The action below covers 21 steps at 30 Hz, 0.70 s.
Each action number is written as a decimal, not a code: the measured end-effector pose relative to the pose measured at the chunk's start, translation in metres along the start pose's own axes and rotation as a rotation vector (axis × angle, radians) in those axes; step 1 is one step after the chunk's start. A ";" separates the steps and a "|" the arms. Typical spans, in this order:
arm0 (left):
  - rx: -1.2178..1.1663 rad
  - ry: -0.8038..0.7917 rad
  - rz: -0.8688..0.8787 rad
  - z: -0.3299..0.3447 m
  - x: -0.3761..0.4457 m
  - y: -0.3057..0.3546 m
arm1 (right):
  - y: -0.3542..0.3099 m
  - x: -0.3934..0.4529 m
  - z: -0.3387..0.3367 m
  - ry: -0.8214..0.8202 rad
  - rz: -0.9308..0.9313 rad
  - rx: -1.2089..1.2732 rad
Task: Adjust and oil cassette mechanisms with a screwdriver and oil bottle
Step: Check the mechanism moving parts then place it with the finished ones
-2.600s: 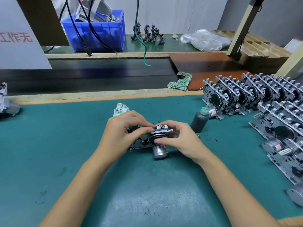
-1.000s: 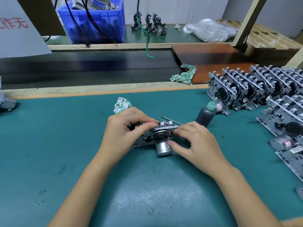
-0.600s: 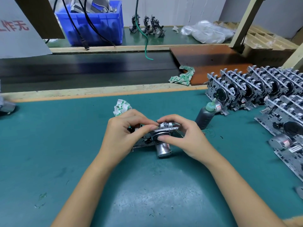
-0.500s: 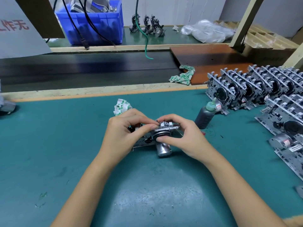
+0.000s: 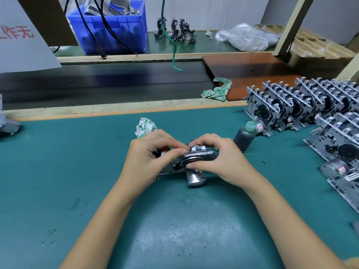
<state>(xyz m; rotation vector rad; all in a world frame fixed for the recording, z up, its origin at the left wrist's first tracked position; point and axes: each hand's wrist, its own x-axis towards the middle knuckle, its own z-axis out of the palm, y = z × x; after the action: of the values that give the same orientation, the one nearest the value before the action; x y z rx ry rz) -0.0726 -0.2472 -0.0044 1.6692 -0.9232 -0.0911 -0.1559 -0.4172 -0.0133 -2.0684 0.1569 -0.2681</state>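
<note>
A metal cassette mechanism [image 5: 191, 159] with a round silver motor underneath sits tilted on the green mat [image 5: 97, 171] at the centre. My left hand [image 5: 149, 158] grips its left side, thumb and forefinger pinching the top edge. My right hand [image 5: 219, 158] holds its right side, thumb against the flywheel, fingers curled over the top. A dark oil bottle [image 5: 245, 137] with a green nozzle stands upright just right of my right hand. A thin metal shaft, perhaps the screwdriver, shows faintly behind my right hand.
Rows of cassette mechanisms [image 5: 303, 105] stand at the right, with more lying flat [image 5: 342, 158] nearer me. A crumpled rag [image 5: 144, 126] lies behind my left hand, another rag [image 5: 218, 90] on the dark conveyor. A blue bin [image 5: 114, 28] with cables sits at the back.
One second ago my right hand lay lower beside the mechanism with the metal shaft visible behind it; it has since come up and closed on the mechanism's right side. My left hand has kept its grip.
</note>
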 end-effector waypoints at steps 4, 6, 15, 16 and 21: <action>0.006 0.022 0.001 0.002 -0.001 -0.001 | 0.001 0.000 0.000 0.004 -0.027 0.011; -0.004 0.026 -0.004 0.002 -0.003 -0.001 | 0.000 0.000 0.001 0.002 -0.031 0.025; -0.013 0.033 -0.008 0.004 -0.001 0.002 | 0.011 -0.027 -0.003 0.199 -0.150 -0.500; -0.010 0.036 -0.008 0.004 -0.001 0.002 | 0.011 -0.029 -0.003 0.176 -0.146 -0.566; -0.002 0.040 0.003 0.004 -0.002 0.000 | 0.012 -0.029 -0.006 0.123 -0.136 -0.674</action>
<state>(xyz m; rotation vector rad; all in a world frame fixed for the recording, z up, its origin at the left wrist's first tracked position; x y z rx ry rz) -0.0758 -0.2492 -0.0059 1.6621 -0.8950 -0.0570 -0.1855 -0.4212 -0.0244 -2.7378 0.2010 -0.4750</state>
